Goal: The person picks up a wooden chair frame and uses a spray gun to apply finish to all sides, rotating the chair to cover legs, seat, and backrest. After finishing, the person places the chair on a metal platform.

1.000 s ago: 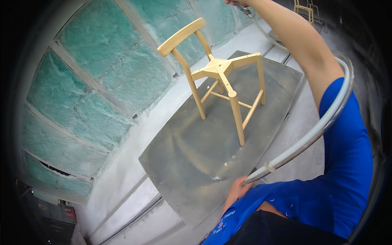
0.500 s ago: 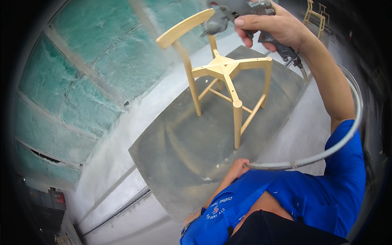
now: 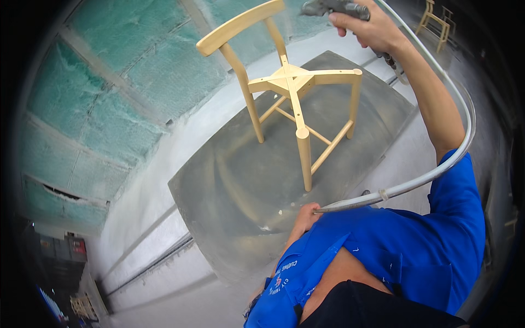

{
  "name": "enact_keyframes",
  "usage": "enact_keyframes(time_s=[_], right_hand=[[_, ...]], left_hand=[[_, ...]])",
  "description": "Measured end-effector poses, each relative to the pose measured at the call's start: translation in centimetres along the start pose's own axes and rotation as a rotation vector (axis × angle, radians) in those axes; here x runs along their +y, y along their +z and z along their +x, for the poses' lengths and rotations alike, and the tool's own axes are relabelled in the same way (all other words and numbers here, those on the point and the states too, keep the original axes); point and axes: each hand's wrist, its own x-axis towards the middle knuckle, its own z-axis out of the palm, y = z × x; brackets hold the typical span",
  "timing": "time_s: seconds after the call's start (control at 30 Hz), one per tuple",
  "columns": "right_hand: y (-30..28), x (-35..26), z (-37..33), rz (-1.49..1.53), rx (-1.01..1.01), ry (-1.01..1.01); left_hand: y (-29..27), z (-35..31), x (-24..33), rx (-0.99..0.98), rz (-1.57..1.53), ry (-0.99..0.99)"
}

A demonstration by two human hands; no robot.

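Head view: shows a pale wooden chair frame (image 3: 291,82), standing upright on a dark grey board (image 3: 191,191), with a curved backrest (image 3: 240,26) at the upper left and crossed rails at seat height. Grips a grey spray gun (image 3: 343,7) in the right hand (image 3: 380,30), with the nozzle aimed left, near the backrest's right end but apart from it. Holds a pale hose (image 3: 402,188) in the closed left hand (image 3: 307,217), seen below the nearest chair leg; cannot tell how each finger sits. Wears a blue shirt (image 3: 454,197), with the hose curving past the right arm. Farther out, shows teal wall panels (image 3: 164,52) at left, pale floor (image 3: 147,202), and another chair frame (image 3: 432,24) at upper right.
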Motion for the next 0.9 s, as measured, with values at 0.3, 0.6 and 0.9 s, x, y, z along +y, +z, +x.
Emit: enact_keyframes(time_s=[0.3,0.6,0.9], right_hand=[[-2.1,8.7,1.8,-0.225,-0.762,-0.773],[-10.0,15.4,7.5,-0.072,-0.366,-0.847],[-12.0,16.0,7.0,0.000,-0.263,-0.863]], left_hand=[[13.8,6.6,6.3,0.180,0.285,-0.031],[25.1,11.1,8.5,0.356,-0.117,-0.008],[26.6,10.1,7.8,0.363,-0.055,-0.144]])
